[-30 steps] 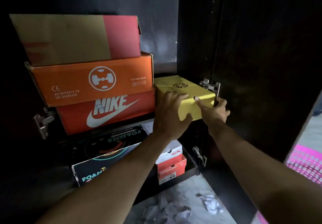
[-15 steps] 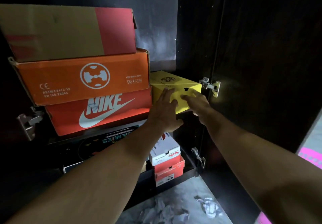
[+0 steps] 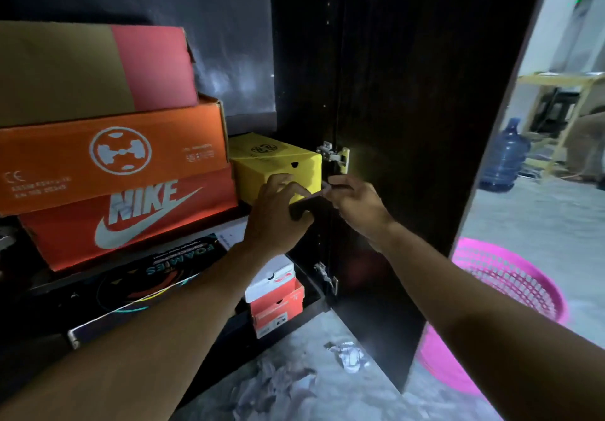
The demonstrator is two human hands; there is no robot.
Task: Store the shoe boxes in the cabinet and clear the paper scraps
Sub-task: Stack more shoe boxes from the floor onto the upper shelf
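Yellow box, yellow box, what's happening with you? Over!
Both hands off: left hand and right hand empty, just in front. Yellow box shelved beside the Nike box. Paper scraps on the floor, uncleared.

Just past my left hand point(image 3: 278, 214) and my right hand point(image 3: 357, 204) sat a yellow box point(image 3: 271, 165) with a dark round emblem on its lid. Left of my hands, a red box point(image 3: 124, 217) bore white NIKE lettering and a swoosh; above it lay an orange box point(image 3: 111, 155) with a white circular logo. Right of my right arm stood a pink latticed basket point(image 3: 510, 293). Below my arms, the scraps point(image 3: 347, 355) were white.
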